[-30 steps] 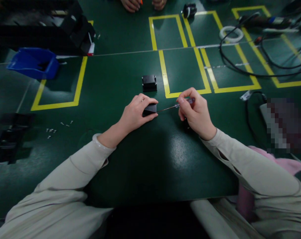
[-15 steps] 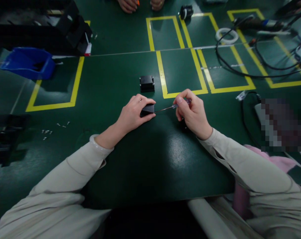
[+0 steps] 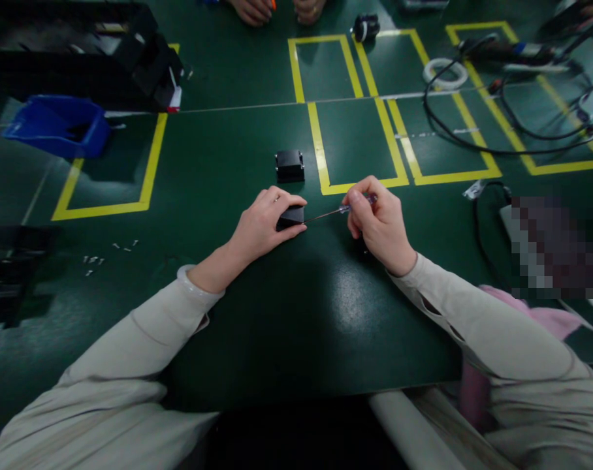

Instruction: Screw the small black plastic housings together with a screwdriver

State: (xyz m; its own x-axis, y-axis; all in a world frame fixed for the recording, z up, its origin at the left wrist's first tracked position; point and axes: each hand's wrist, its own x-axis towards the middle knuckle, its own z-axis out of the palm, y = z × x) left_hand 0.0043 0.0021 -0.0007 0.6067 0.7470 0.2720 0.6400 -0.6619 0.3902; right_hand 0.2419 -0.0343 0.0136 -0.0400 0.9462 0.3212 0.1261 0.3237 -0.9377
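Note:
My left hand [image 3: 264,222] grips a small black block [image 3: 291,216] on the green table, thumb along its near side and fingers over its far side. My right hand [image 3: 379,222] is closed around the clear handle of a screwdriver [image 3: 344,209]. The thin shaft points left, and its tip meets the right end of the block. Just beyond my left hand stands a second black block [image 3: 290,165] with silver screws at its sides. A small dark item shows partly under my right hand, too hidden to make out.
Loose screws [image 3: 93,260] lie at the left, near black parts [image 3: 12,274]. Behind them are a blue bin [image 3: 59,127] and a large black fixture [image 3: 144,62]. Cables [image 3: 453,134] and a white ring [image 3: 445,74] lie at the right. Another person's hands [image 3: 309,9] rest at the far edge.
Both hands keep their grip and place. The screwdriver's shaft is tilted slightly differently; the background has shifted very slightly with the camera.

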